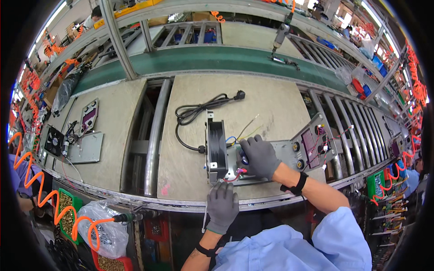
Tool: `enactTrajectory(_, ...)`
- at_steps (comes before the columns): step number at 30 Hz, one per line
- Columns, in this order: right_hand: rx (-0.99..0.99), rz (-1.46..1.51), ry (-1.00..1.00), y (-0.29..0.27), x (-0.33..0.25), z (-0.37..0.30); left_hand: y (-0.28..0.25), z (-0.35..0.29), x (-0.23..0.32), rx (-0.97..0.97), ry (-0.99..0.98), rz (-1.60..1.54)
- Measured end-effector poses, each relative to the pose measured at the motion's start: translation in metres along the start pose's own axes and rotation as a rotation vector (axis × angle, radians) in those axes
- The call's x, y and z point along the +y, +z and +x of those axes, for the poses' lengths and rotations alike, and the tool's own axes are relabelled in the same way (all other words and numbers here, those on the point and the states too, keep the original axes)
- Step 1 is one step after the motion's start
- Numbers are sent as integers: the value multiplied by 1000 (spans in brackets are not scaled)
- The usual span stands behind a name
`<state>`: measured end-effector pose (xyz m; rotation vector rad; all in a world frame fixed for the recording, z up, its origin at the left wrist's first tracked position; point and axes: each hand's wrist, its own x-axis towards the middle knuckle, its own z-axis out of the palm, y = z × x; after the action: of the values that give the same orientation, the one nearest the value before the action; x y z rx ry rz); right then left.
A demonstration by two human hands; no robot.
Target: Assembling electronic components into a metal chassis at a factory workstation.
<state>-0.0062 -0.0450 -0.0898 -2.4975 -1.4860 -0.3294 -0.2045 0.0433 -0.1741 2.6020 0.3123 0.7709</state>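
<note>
Chassis [285, 148], gray metal, on desk [190, 180], both gloved hands at it or nr its near side.
R hand [260, 157] over chassis mid, just right of blk fan [218, 149]; fingers curled down at dk blue part [244, 159], mostly hidden, can't tell if clamped. L hand [222, 205] at near desk edge, by fan's near end; fingers side by side, pointing far; pale strip [205, 220] alongside, can't tell if gripped. Loose wires [247, 126] stick up far of R hand. Purple panel [311, 147] at chassis' right end. Blk power cord [199, 106] bundled far-left of fan.
</note>
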Motion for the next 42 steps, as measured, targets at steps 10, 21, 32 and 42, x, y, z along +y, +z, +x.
enactTrajectory(10,117,95,67,24,11,-11,1,-1,2,-36,7,-8)
enactTrajectory(21,-111,-17,2,-101,-23,-36,-7,-2,6,-49,35,2)
enactTrajectory(32,-404,-111,-650,-259,-154,-130,4,-4,2,-42,70,34)
enactTrajectory(42,-625,-239,-244,-226,-5,54,7,-7,4,-54,47,58)
